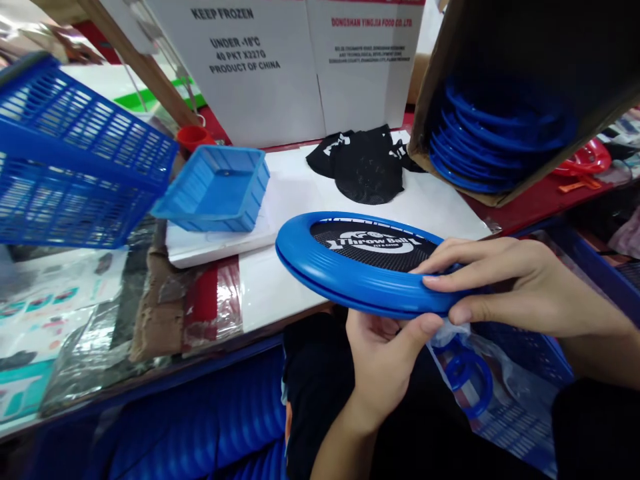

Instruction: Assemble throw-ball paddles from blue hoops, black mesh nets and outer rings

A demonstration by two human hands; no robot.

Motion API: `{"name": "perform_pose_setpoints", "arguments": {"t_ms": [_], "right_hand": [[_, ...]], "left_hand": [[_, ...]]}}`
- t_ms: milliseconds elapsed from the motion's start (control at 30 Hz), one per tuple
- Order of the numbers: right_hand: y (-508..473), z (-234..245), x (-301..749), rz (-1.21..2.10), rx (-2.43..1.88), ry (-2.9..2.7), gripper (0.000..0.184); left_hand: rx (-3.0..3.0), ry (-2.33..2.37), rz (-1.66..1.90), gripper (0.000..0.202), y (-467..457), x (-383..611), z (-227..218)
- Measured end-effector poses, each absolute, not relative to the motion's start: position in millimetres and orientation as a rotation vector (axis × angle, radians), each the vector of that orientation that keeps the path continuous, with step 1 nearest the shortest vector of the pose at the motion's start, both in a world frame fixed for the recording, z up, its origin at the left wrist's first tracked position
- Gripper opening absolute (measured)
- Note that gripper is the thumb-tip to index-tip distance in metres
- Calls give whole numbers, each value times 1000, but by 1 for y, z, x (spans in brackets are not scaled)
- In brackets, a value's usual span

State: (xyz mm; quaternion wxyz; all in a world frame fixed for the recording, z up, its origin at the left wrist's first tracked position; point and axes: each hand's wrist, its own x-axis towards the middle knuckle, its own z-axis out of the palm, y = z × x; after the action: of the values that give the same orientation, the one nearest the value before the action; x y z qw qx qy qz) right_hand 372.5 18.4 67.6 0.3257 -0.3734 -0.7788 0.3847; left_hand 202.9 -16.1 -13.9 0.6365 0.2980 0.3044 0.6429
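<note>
Both hands grip one blue disc [360,280] at its near right rim: the right hand [515,283] is closed over the rim from above, fingers flat on the top and thumb along the outer edge, while the left hand [385,353] is closed on it from below, thumb pressed up against the underside of the rim. The disc is a round plastic ring with a thick, smooth rim, and what looks like a second ring lies flush under the first. A black mesh fills the centre and carries white lettering that reads "Throw Ball". The disc is held almost flat, slightly tilted, above the near edge of the white table [300,193], in front of the person's body. Beyond it on the table lies a pile of black mesh pieces [365,167]. To the left sits a small blue tray [220,190], tilted against a large blue basket [70,160]. A small red cup [193,137] stands behind the tray. White cartons [280,60] with printed text close off the back of the table. At upper right, a tipped brown box [500,80] holds a stack of blue rings [480,143]. Below the right hand, a clear bag [500,387] with a small blue ring [467,383] lies in a blue crate [600,273].
</note>
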Motion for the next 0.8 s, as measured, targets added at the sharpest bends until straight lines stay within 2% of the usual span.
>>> {"name": "perform_pose_setpoints", "arguments": {"t_ms": [167, 300, 567, 700, 800], "right_hand": [[22, 75, 369, 952, -948, -2143, 35], [17, 64, 364, 786, -892, -2275, 38], [-10, -47, 348, 127, -830, -2349, 34], [-20, -90, 343, -8, -872, -2316, 40], [-30, -115, 340, 0, -953, -2255, 44]], "left_hand": [[659, 734, 1469, 61, -16, 201, -13], [607, 778, 1427, 55, -23, 192, -24], [244, 951, 1245, 55, -23, 181, -63], [145, 1000, 1253, 40, -22, 187, -89], [76, 1040, 1302, 40, -23, 192, -111]]}}
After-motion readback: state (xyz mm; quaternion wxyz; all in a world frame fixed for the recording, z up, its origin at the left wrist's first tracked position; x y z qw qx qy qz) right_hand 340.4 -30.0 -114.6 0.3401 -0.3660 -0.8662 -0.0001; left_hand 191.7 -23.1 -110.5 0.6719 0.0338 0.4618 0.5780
